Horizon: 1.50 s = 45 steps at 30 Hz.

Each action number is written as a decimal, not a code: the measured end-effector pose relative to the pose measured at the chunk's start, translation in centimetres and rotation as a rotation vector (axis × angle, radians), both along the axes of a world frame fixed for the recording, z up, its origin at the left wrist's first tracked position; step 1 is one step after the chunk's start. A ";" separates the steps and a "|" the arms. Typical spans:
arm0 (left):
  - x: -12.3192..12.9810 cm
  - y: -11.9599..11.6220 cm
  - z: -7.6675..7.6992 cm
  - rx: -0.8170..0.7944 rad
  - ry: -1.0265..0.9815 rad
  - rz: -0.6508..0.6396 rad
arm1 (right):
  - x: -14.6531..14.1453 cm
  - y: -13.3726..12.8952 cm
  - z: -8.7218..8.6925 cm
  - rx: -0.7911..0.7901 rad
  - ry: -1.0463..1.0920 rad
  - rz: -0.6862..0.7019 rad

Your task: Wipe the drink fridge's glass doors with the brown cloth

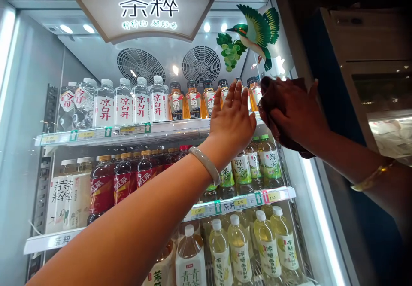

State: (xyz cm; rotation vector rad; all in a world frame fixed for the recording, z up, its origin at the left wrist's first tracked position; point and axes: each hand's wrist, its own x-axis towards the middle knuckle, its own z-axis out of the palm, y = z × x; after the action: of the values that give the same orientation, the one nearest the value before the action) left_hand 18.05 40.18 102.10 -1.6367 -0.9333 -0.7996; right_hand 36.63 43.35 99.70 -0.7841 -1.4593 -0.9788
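My left hand (232, 116), with a pale bangle on its wrist, lies flat on the glass door of a lit drinks cooler (291, 32), fingers pointing up and nothing held. To its right, my right hand (298, 110) presses a dark brown cloth (278, 127) against the glass near the door's right side. The cloth bunches under the palm and hangs below it. A gold bracelet circles the right wrist. Just above the hands, a bird picture (257, 32) and green grapes decorate the glass.
Behind the glass, shelves (180, 127) hold clear water bottles (124, 105), red-labelled bottles (125, 176) and green tea bottles (242, 165). A lit sign (144, 15) spans the top. Another cabinet (370, 41) stands at the right.
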 end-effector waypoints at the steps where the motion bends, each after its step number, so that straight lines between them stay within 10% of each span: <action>1: -0.3 0.0 0.2 0.002 -0.005 0.002 | -0.4 0.0 0.0 -0.013 0.041 0.000; 7: -1.6 -0.3 0.2 0.020 0.056 0.035 | -3.5 -0.6 0.3 0.024 -0.219 0.056; 11: -2.8 -0.5 0.6 0.021 0.028 0.037 | -3.2 -0.7 2.1 -0.010 -0.003 0.031; 18: -4.6 -1.0 1.1 0.016 0.071 0.021 | -6.7 -0.3 0.2 0.073 -0.135 0.108; 45: -13.3 -2.7 5.9 0.113 0.049 0.064 | -15.3 -2.0 7.4 0.108 -0.171 0.132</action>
State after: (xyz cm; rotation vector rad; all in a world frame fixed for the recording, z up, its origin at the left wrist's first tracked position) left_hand 4.72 37.52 108.03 -1.5146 -0.8863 -0.7515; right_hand 21.35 41.38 107.09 -0.5290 -1.5699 -1.0338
